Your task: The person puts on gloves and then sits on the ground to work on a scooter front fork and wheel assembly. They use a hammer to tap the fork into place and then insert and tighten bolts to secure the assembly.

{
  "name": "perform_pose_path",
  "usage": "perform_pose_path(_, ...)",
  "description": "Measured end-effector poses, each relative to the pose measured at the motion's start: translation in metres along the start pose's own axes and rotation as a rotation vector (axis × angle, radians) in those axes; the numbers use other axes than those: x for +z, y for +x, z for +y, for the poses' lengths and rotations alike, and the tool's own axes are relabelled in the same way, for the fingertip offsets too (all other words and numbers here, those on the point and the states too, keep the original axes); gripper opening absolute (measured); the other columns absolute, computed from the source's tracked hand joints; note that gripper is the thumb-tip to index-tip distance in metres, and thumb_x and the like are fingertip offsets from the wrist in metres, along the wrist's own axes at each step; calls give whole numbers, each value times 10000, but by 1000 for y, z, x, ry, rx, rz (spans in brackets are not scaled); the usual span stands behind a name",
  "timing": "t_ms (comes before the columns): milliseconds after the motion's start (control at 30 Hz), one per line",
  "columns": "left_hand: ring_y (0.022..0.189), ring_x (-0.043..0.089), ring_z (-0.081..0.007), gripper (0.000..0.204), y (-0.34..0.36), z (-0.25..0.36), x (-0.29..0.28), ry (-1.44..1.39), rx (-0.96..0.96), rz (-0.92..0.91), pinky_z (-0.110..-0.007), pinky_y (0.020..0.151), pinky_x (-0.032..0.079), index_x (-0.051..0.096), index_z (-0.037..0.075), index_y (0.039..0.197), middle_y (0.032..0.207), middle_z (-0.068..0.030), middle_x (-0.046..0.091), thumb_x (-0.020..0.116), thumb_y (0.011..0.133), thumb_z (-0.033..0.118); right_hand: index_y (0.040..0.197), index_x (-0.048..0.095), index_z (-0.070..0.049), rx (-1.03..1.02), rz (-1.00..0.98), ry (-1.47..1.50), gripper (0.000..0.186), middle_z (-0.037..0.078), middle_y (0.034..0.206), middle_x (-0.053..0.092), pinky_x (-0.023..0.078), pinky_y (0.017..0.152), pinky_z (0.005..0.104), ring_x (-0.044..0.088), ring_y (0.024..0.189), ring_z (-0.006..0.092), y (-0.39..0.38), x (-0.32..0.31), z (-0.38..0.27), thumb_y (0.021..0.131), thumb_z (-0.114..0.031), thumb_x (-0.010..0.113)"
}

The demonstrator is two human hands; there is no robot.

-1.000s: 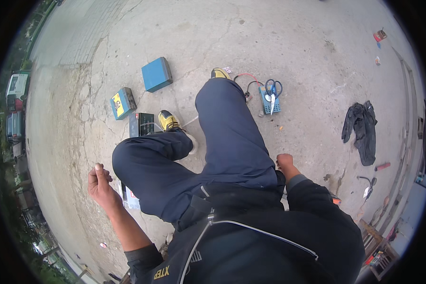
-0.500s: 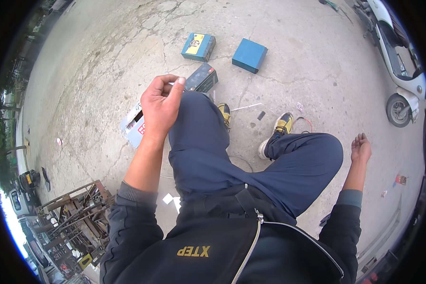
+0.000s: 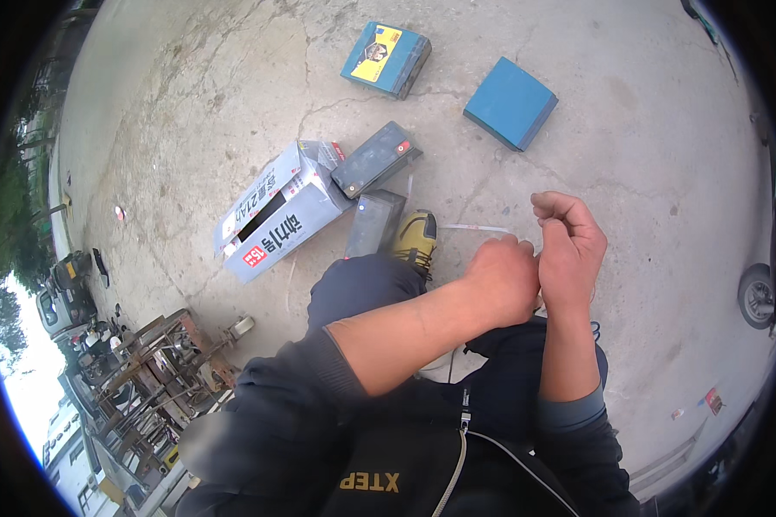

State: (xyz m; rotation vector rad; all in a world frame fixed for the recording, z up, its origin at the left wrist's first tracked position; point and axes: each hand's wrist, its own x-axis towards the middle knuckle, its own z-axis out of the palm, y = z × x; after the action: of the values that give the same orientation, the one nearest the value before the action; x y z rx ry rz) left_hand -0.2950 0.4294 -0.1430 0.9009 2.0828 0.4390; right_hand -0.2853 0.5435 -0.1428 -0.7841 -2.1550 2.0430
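My left hand [image 3: 504, 280] is curled closed at the middle of my body, beside my right hand [image 3: 569, 258], which sits slightly higher with its fingers bent in. What either holds, if anything, is hidden. Beyond them, my yellow-and-black shoe [image 3: 416, 234] stands by a dark battery [image 3: 373, 215]. Another dark battery [image 3: 371, 159] rests against a grey-white printed cardboard carton [image 3: 306, 215] with an opening in its side. Farther up the concrete lie a teal box with a yellow label [image 3: 399, 65] and a plain blue box [image 3: 509, 103].
Rusty metal frames and clutter [image 3: 168, 379] pile at the lower left, with dark vehicles [image 3: 65, 293] behind. A wheel [image 3: 754, 297] shows at the right edge. A white strip [image 3: 470, 227] and small litter [image 3: 711, 401] lie on the concrete [image 3: 629, 129].
My hands have come from wide apart to side by side in the middle, the left moving rightward. The view has turned, bringing the carton and batteries nearer and more fully into sight.
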Motion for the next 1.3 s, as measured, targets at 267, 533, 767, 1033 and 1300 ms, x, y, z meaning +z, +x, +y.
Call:
perform_pose_path(267, 1057, 628, -334, 276, 19, -11, -3, -308, -159, 211, -447, 925, 520, 720, 38, 1025, 1054, -127, 676, 749, 785, 171, 1050, 743, 28, 159, 18, -190, 283, 118, 1016, 754, 557, 895, 336, 699, 950, 201, 37, 14, 28, 902, 45, 503)
perform_pose_path(533, 1032, 688, -355, 409, -135, -60, -21, -495, -584, 762, -439, 910, 554, 698, 65, 1290, 1076, -154, 752, 747, 925, 243, 914, 745, 23, 302, -149, -644, 250, 155, 879, 761, 564, 786, 355, 725, 818, 253, -36, -124, -13, 844, 18, 506)
perform_pose_path(767, 1008, 681, -183, 439, -467, -60, -15, -1045, -1492, 1130, -324, 918, 523, 711, -47, 1286, 1105, -117, 756, 729, 962, 250, 794, 795, -2, 485, -80, -823, 258, 167, 802, 768, 562, 779, 364, 723, 781, 272, -64, -282, -108, 777, -13, 538)
perform_pose_path(1033, 515, 512, -147, 224, -613, 218, 160, -1520, -2066, 1248, -320, 452, 391, 729, 19, 1005, 747, -42, 637, 713, 900, 216, 885, 727, 40, 324, -260, -686, 290, 129, 770, 709, 452, 529, 290, 616, 643, 151, -17, -264, -197, 835, 58, 441)
perform_pose_path(1300, 862, 642, -250, 386, -522, 330, 257, -1515, -1772, 887, -436, 745, 526, 754, 24, 1166, 970, -102, 714, 788, 879, 279, 953, 721, 10, 394, -460, -649, 248, 102, 768, 684, 402, 467, 265, 587, 586, 150, 20, -181, -265, 912, -3, 477)
